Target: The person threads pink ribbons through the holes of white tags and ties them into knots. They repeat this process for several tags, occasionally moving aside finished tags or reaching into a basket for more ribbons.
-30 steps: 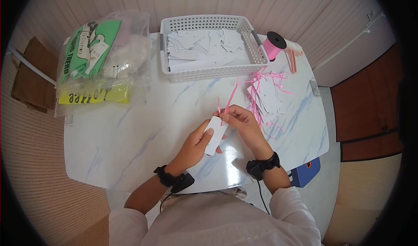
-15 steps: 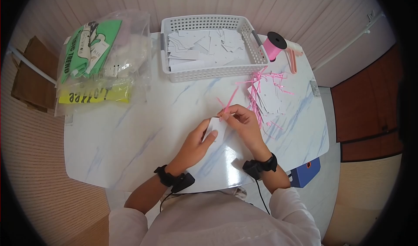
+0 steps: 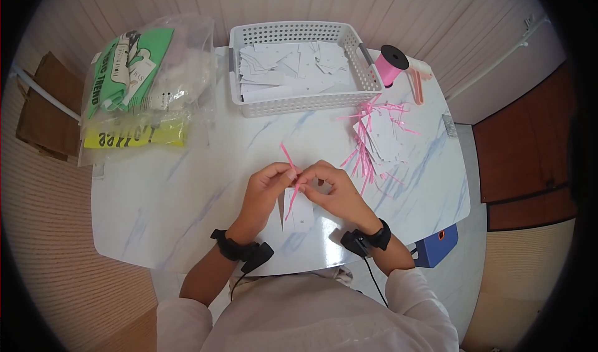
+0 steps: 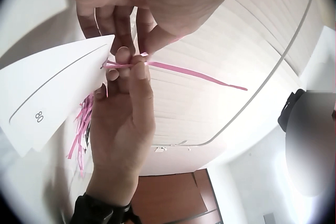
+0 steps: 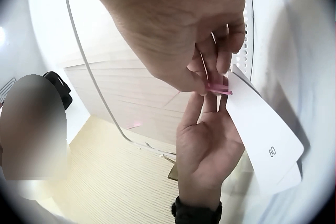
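Observation:
In the head view, my left hand (image 3: 265, 190) and right hand (image 3: 333, 187) meet above the table's front middle. Both pinch a thin pink ribbon (image 3: 287, 154) between thumb and fingers, one loose end sticking up, another lying over the tags. White card tags (image 3: 300, 214) hang from the ribbon below the fingertips, at least two overlapping. The number 80 and a curved line show on the front tag (image 4: 58, 85) in the left wrist view. From the right wrist, the ribbon (image 5: 218, 88) passes through the tag's corner between the fingertips; the knot area is partly hidden by fingers.
A white perforated basket (image 3: 311, 106) with loose white tags stands at the back. Right of it are a pink ribbon spool (image 3: 389, 71) and a pink-handled tool (image 3: 418, 87). Ribboned tags (image 3: 383, 140) lie piled at right. Plastic bags (image 3: 187, 78) lie back left.
Both hands have moved left and slightly toward the body. The left hand has gone from holding the tags to pinching the ribbon, and the tags now hang below the fingers.

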{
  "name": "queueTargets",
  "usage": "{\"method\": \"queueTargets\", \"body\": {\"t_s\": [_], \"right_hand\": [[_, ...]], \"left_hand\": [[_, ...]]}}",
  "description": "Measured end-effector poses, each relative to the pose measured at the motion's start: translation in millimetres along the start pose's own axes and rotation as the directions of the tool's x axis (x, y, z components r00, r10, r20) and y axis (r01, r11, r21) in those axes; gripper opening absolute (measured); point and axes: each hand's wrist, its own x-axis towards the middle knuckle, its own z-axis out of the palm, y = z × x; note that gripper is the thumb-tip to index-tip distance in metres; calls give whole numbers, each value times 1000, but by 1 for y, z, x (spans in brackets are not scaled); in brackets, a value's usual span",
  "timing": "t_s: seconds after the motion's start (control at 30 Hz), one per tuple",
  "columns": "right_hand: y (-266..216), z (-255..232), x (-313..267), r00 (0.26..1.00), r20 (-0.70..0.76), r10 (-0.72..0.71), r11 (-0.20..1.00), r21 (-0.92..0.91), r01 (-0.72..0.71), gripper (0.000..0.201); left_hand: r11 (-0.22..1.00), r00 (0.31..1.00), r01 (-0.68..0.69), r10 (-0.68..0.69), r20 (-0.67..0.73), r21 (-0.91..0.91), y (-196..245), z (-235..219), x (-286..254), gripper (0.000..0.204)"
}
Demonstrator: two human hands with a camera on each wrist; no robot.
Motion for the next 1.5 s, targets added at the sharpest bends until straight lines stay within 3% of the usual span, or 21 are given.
{"method": "queueTargets", "body": {"t_s": [0.17,0.23,0.33,0.43,0.67,0.73,0.93,1.07,1.13,1.33,1.5], "right_hand": [[-1,-2,2,994,-93,-55,998,22,57,9],[-4,-3,-1,997,-38,67,997,30,-66,8],[-7,-4,-3,998,35,51,995,-84,-48,9],[-17,-3,-4,996,78,43,996,-76,-37,11],[-5,6,-6,986,124,114,993,1,-115,7],[7,14,-6,990,11,142,979,143,-142,11],[18,21,-3,954,-178,243,944,269,-191,12],[10,18,-3,933,-202,297,940,232,-249,13],[10,18,-3,957,-193,215,975,94,-200,13],[-5,18,-6,981,-78,177,984,6,-177,11],[-4,21,-8,988,-49,149,989,13,-149,11]], "left_hand": [[1000,992,-7,10,-129,22,-1,-2,2,20],[999,992,32,-30,-125,13,-7,-6,3,17],[998,993,59,-57,-102,14,-12,-9,4,18],[999,985,21,-28,-171,-40,-11,-6,4,18],[1000,986,22,-21,-163,2,-7,-1,2,18],[1000,986,-11,8,-167,-14,-9,-2,2,17],[994,975,-65,83,-207,92,-8,0,2,15],[979,971,-137,162,-173,151,-9,5,-1,13],[912,935,-276,328,-134,303,-10,6,-1,11],[855,941,-249,324,-96,455,-2,2,-2,13],[879,952,-253,301,-61,404,-4,1,-1,13]]}}
